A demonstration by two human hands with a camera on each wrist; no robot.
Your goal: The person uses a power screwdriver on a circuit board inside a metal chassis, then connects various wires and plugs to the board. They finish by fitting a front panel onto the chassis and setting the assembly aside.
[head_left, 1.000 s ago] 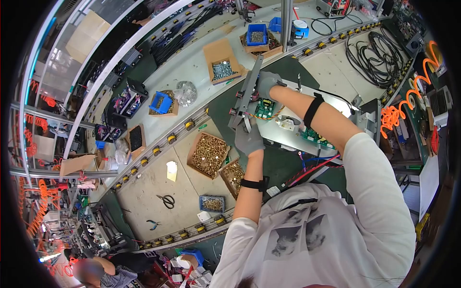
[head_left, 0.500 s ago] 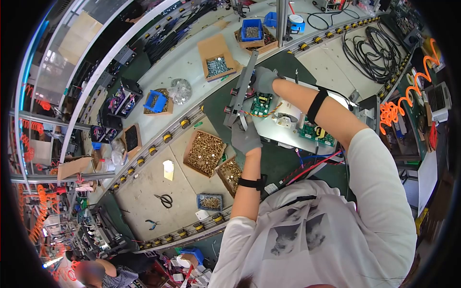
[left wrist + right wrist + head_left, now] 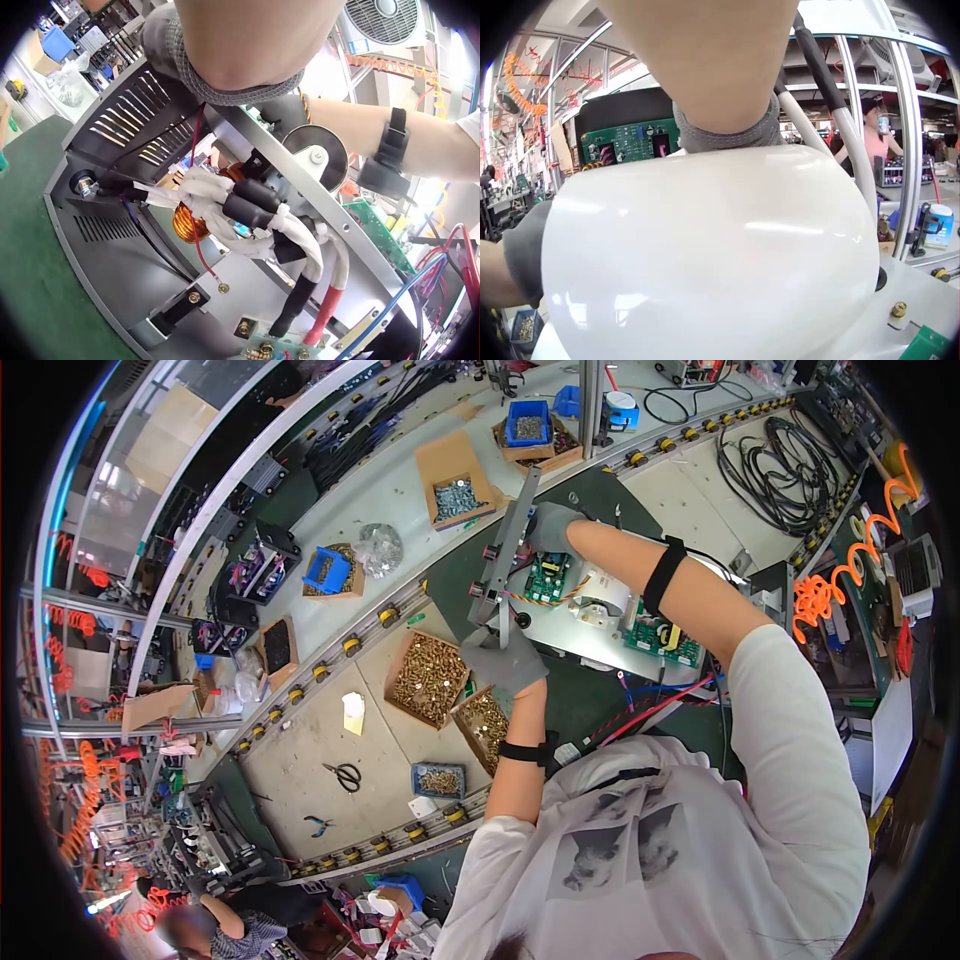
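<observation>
A grey metal panel (image 3: 505, 550) with red and black fittings stands along the left end of an opened electronic unit. My left hand (image 3: 505, 662), in a grey glove, grips the panel's near end. Behind the panel's far half is my gloved right hand (image 3: 552, 527), its fingers hidden. Green circuit boards (image 3: 547, 575) and a white cylinder (image 3: 603, 595) sit on the unit's metal plate (image 3: 560, 632). The left wrist view shows a dark slotted housing (image 3: 105, 232), a copper coil (image 3: 184, 223) and thick sleeved cables (image 3: 214, 217); the forearm covers most of the left hand there.
Boxes of brass-coloured fasteners (image 3: 428, 678) stand left of the unit, with a small blue bin (image 3: 438, 780) nearby. Scissors (image 3: 345, 776) and pliers (image 3: 318, 826) lie on the bench. Red and blue cables (image 3: 655, 705) run along the unit's near side. Coiled black cable (image 3: 780, 475) lies far right.
My left hand has shifted slightly at the panel's near end, with its fingers now further left. The right hand stays behind the panel. The head view has shifted slightly.
</observation>
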